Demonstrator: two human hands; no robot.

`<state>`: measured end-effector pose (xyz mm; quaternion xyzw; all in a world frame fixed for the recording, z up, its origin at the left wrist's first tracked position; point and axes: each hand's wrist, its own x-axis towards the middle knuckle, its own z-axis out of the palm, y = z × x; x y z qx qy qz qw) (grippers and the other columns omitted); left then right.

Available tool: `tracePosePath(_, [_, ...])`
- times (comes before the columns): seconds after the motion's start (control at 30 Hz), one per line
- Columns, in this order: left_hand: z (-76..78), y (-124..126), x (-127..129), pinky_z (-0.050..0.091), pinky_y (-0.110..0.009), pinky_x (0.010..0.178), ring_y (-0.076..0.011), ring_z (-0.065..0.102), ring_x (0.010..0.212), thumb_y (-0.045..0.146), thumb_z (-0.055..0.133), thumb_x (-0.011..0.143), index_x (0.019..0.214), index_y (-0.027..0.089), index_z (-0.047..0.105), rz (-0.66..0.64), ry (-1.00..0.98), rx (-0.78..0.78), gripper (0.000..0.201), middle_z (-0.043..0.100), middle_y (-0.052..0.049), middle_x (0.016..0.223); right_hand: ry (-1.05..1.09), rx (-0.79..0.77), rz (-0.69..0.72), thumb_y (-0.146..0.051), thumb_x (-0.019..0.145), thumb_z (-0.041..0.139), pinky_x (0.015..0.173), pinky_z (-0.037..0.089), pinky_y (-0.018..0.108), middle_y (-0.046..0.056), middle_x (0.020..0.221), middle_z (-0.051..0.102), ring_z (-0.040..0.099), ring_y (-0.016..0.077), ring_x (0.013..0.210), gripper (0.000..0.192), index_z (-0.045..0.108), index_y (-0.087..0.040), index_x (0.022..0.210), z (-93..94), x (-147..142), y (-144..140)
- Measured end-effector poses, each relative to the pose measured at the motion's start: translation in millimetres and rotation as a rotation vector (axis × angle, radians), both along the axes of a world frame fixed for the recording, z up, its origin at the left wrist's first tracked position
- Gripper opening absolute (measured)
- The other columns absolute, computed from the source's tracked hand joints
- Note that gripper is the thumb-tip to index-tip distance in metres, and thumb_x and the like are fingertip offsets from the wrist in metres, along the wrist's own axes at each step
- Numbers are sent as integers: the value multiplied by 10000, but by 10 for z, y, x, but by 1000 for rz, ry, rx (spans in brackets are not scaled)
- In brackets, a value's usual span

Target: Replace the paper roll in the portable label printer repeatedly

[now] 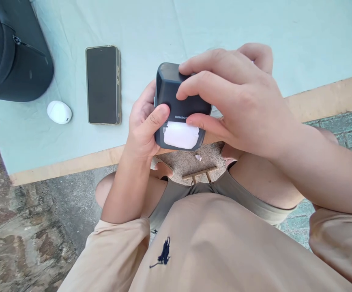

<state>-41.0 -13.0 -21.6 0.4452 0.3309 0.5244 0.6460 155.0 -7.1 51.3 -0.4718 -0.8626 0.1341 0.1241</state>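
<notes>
Two hands: both are on one small dark label printer (176,101), held in the air above the person's lap, just in front of the table's near edge.
Printer: a compact, rounded block of matte dark plastic with white lettering on its front; a white label (180,134) sticks out of the slot on the side facing the person.
Long axis: the block runs away from the person, label end nearest the body, far end toward the table.
Left hand (144,125): closed around the printer's left side from below, thumb laid across the front edge beside the label.
Right hand (239,101): comes in from the right and over the top, fingers curled on the upper face and right side, gripping the printer; the lowest finger rests just beside the label's right end.
Nearer hand: both touch the printer; the left thumb and that right finger are about equally close to the label.
Table (316,36): covered with a smooth pale blue-green cloth, with a tan edge strip.
Phone (103,84): flat, dark glass, lying on the cloth left of the printer, well apart from it.
White case (59,112): small, glossy, egg-shaped, left of the phone.
Black bag (11,52): zipped, at the far left corner.
Ground: rough stone paving.
</notes>
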Motion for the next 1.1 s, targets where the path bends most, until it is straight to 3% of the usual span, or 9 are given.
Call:
tracePosePath(0.17, [15,28,41,506,-476,1139,-302,637,1267,590,583,975,1155,200,682,1,-15,-57,441,677,-94,1106,48,-15,12,-421,1026,347,1104,379,494,-82,1509,556,623,180,1277,382,639,-322,1251,-38,62,70])
tracePosePath(0.3, [61,23,66,527,-451,1090,-220,689,1031,399,442,1079,1174,137,678,94,22,-92,365,692,-74,1095,97,108,-12,-277,1021,206,1051,401,532,-75,1386,656,672,149,1228,467,646,-308,1173,-42,113,80])
tracePosePath(0.47, [115,15,67,541,-419,1075,-156,689,972,298,256,1133,1254,68,639,43,-54,-106,463,696,-51,1067,82,178,56,-412,1027,238,1024,416,497,-54,1369,663,680,145,1147,407,584,-270,1188,-58,162,69])
tracePosePath(0.6, [100,27,42,571,-369,973,-182,690,923,389,466,1087,1181,123,689,80,24,-128,360,715,-47,1003,46,172,76,-435,992,325,1005,403,483,-33,1391,646,651,166,1118,379,579,-278,1227,-75,156,77])
tracePosePath(0.73, [61,37,34,563,-350,876,-205,676,892,480,622,1004,1053,180,735,131,66,-108,324,713,-42,913,26,50,54,-536,965,370,1066,367,512,-14,1450,599,622,206,1176,448,581,-302,1283,-44,132,73])
tracePosePath(0.9, [39,59,62,536,-439,1060,-277,698,1094,413,600,992,1078,210,739,115,14,-149,261,739,-58,1024,-20,39,36,-642,939,393,1116,379,518,-29,1456,570,614,219,1202,513,553,-354,1332,15,152,75])
tracePosePath(1.0, [34,63,78,518,-468,1154,-295,649,1294,473,535,997,1144,207,730,46,-94,-135,361,753,-55,1077,16,130,21,-646,944,350,990,462,425,22,1286,627,610,205,1145,536,633,-301,1242,55,168,95])
tracePosePath(1.1, [31,54,78,550,-425,1113,-273,684,1252,487,638,959,1198,189,705,6,-78,-80,389,751,-46,1101,97,150,-49,-490,954,347,840,448,348,41,885,632,603,144,896,451,689,-262,1140,77,190,135])
